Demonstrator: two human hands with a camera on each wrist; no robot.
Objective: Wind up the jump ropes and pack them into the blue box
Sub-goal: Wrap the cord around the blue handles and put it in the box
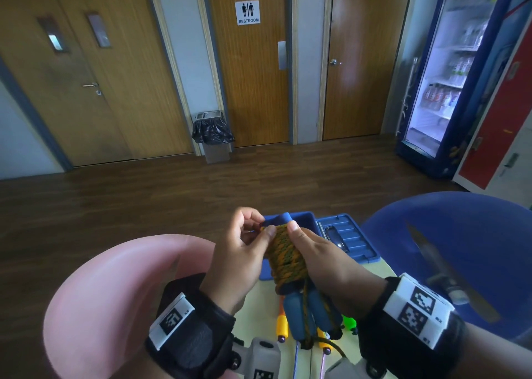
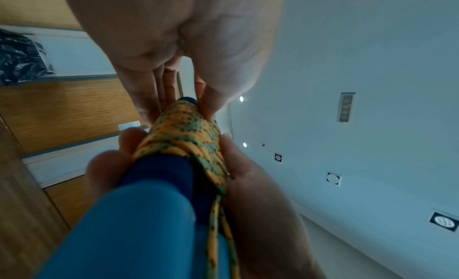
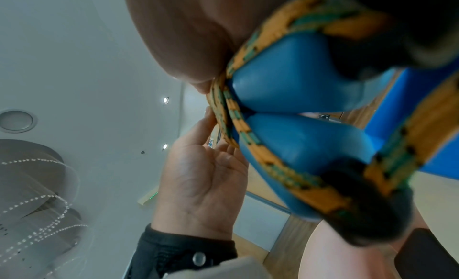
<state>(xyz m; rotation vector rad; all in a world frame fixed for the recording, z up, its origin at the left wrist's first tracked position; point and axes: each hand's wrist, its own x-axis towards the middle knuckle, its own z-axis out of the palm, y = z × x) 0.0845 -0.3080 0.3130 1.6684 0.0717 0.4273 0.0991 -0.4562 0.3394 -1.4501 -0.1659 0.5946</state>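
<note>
Orange-and-green braided jump rope (image 1: 285, 256), coiled round paired blue foam handles (image 1: 299, 312) and held above the open blue plastic box (image 1: 306, 220), gripped by right hand (image 1: 322, 259), top coil pinched by left hand (image 1: 239, 252): unwinding is judged likely if the pinch is slackened before the end is tucked.

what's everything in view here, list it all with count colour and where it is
jump rope: one, orange-green cord wound round blue handles, held up between both hands
other jump ropes: several, yellow, green, purple parts, on table under the hands
blue box: one, open, lid flat to its right
chairs: two, blue right, pink left
bin: one, black liner, by restroom door
fridge: one, blue, far right
left hand: pinches the cord end
right hand: grips the bundle
</note>
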